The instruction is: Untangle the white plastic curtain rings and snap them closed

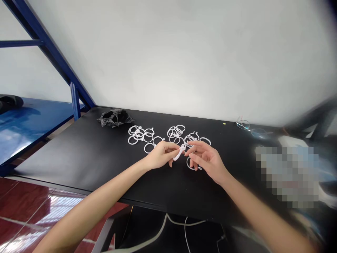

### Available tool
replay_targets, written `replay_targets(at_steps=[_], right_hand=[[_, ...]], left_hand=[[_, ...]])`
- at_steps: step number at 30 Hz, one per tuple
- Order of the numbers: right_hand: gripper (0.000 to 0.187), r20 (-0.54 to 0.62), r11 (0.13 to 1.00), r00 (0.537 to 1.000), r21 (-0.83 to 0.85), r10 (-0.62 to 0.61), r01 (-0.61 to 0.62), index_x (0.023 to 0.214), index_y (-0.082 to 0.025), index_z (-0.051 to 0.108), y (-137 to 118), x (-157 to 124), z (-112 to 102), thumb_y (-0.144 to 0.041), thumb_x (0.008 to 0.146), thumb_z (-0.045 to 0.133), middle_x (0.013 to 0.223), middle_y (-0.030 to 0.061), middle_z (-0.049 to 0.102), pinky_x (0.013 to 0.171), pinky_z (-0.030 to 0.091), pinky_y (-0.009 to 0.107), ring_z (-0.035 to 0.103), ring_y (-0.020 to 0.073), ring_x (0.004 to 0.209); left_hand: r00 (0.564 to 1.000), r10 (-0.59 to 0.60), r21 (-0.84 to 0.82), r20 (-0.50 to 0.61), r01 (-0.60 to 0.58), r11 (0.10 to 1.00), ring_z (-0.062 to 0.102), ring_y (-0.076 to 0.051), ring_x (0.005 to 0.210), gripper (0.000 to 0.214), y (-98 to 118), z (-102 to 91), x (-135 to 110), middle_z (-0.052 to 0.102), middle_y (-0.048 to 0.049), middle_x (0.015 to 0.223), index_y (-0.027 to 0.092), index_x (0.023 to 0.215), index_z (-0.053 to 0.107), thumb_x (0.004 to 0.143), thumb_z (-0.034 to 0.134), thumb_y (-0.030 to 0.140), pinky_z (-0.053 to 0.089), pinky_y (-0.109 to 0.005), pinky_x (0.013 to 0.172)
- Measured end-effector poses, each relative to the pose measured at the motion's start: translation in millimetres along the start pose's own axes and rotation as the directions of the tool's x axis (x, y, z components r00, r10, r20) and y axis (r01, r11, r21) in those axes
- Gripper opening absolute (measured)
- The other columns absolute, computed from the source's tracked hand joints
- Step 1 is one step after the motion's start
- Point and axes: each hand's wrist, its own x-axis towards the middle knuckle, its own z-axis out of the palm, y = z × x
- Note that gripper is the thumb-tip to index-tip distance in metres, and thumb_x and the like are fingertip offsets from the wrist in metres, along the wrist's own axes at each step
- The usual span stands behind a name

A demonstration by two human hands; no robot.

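My left hand (164,154) pinches a white plastic ring (178,154) between thumb and fingers, held edge-on over the black table (105,158). Close by on the right, my right hand (204,158) has its fingers bent and apart, with the fingertips by the held ring; whether they touch it I cannot tell. Just below those fingers, another white ring (189,165) shows, partly hidden by them. Beyond both hands lie loose white rings with small knobbed ends: a left group (133,141), a middle group (180,126) and one ring farther right (205,139).
A crumpled black plastic bag (116,117) lies at the back left. Eyeglasses (243,124) rest near the wall, and a blurred item (289,175) is at right. A blue metal frame (56,56) rises on the left. Cables (158,233) hang below the front edge.
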Motion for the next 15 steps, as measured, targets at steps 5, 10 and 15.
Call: replay_targets(at_steps=[5, 10, 15], right_hand=[[0.023, 0.006, 0.994, 0.997, -0.085, -0.073, 0.073, 0.104, -0.021, 0.069, 3, -3, 3, -0.031, 0.083, 0.07, 0.086, 0.0046, 0.067, 0.048, 0.053, 0.022, 0.065, 0.0141, 0.068], [0.017, -0.113, 0.959, 0.978, -0.243, -0.177, 0.145, 0.094, -0.02, 0.073, 10, -6, 10, -0.033, 0.086, 0.067, 0.08, 0.0051, 0.067, 0.051, 0.056, 0.026, 0.064, 0.0151, 0.065], [0.013, -0.158, 0.915, 0.944, -0.336, -0.289, 0.224, 0.094, -0.021, 0.073, 13, -8, 11, -0.03, 0.087, 0.065, 0.084, 0.0044, 0.068, 0.052, 0.057, 0.026, 0.064, 0.0138, 0.063]], left_hand=[[0.999, -0.001, 0.153, 0.042, -0.006, 0.988, 0.052, -0.008, 0.051, 0.038, 0, 1.9, -3, 0.055, 0.0001, 0.064, 0.013, 0.091, 0.071, 0.091, 0.053, 0.046, 0.049, -0.017, 0.047], [1.0, 0.019, 0.226, 0.006, -0.02, 0.974, 0.054, -0.01, 0.058, 0.037, 6, 2.8, -6, 0.06, -0.0023, 0.073, 0.014, 0.1, 0.069, 0.092, 0.051, 0.046, 0.048, -0.018, 0.047], [0.993, 0.096, 0.202, 0.072, -0.109, 0.973, 0.061, -0.015, 0.081, 0.044, 16, 1.2, -8, 0.065, -0.0075, 0.102, 0.018, 0.125, 0.058, 0.088, 0.059, 0.043, 0.051, -0.02, 0.054]])
